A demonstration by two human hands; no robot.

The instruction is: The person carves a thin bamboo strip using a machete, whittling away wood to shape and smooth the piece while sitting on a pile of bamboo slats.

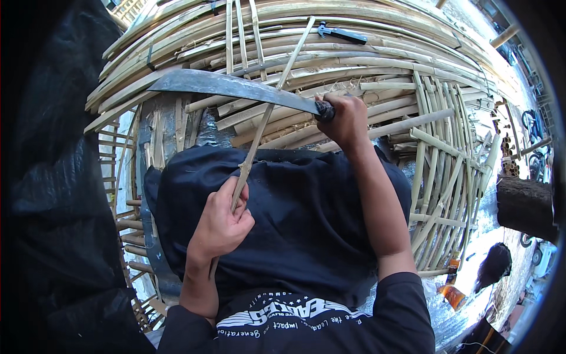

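My right hand is closed round the dark handle of a machete. Its long, broad grey blade points left and lies across a thin bamboo strip. In my left hand the lower part of that strip is gripped, the fingers curled round it. From there the strip slants up and away to the right, past the blade, toward the stacked bamboo. A rough node shows on it just above my left fingers. Dark cloth covers my lap beneath both hands.
Long split bamboo slats are stacked ahead of me, with a dark hammer on them. More strips lie in a criss-cross pile at the right. Black sheeting hangs at the left. A small bottle stands at the lower right.
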